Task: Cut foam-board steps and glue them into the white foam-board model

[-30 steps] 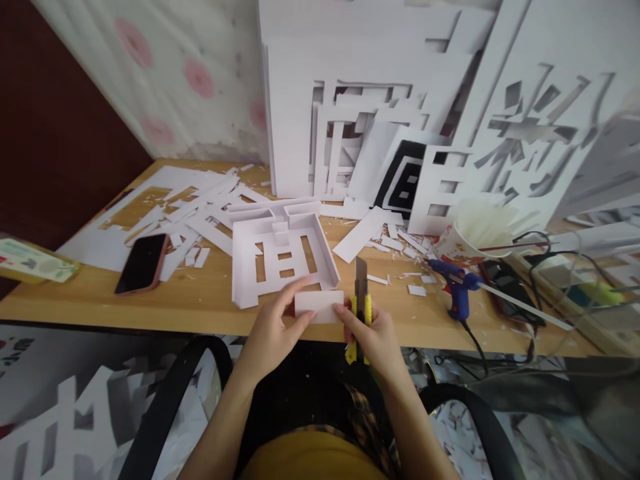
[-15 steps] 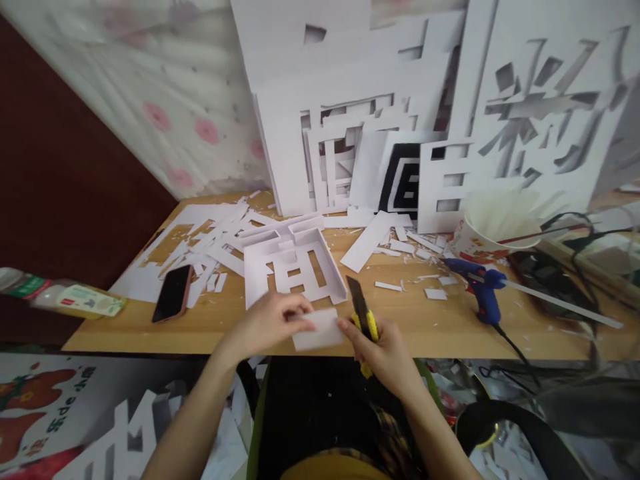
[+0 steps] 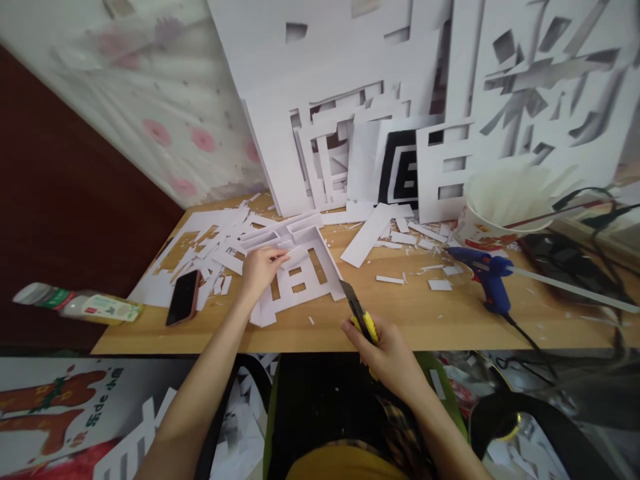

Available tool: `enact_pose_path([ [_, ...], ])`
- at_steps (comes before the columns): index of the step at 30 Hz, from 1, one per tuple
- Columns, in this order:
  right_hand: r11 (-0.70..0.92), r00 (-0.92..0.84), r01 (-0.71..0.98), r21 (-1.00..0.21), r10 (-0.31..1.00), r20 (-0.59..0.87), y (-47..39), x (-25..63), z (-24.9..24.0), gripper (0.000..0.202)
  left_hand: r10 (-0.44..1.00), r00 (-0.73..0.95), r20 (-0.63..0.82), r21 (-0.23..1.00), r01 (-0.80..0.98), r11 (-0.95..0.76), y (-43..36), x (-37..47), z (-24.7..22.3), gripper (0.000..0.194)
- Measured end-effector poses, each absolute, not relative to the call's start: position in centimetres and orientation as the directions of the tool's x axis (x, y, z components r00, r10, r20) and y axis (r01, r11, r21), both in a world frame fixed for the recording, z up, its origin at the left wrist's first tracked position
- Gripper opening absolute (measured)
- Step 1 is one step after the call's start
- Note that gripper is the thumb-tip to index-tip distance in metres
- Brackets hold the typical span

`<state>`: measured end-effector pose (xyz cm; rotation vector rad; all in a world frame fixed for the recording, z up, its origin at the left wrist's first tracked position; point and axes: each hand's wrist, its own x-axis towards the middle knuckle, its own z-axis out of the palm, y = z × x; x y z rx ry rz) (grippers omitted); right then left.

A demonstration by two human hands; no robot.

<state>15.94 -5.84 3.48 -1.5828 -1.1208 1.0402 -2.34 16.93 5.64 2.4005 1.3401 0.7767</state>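
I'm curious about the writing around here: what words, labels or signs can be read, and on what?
"de", among blurred Chinese characters: printed board, lower left.
Cut-out character resembling "粉": upright white board, right.
Black character, partly covered, unclear: paper sheet.
Bottle label, paper cup: print too small to read.

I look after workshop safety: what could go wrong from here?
The knife in the right hand has its blade out near the white form; a slip might gouge it or nick the left hand. The cord of the glue gun hangs over the table edge; a snag could drag the gun down.
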Motion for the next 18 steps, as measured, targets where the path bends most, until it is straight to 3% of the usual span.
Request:
enact_pose_path([
  [8,-0.182,0.218,0.216,-0.959,0.967,-0.134,-5.80,15.70,3.49,0.040,0.746,0.604,0.281,0.381,0.643,-0.664,16.78,-2.54,6.25,0.027],
  [18,-0.187,0.201,0.261,-0.947,0.970,-0.137,-5.99,15.44,3.64,0.039,0.712,0.632,0.306,0.356,0.618,-0.701,16.76,-2.41,5.81,0.030],
])
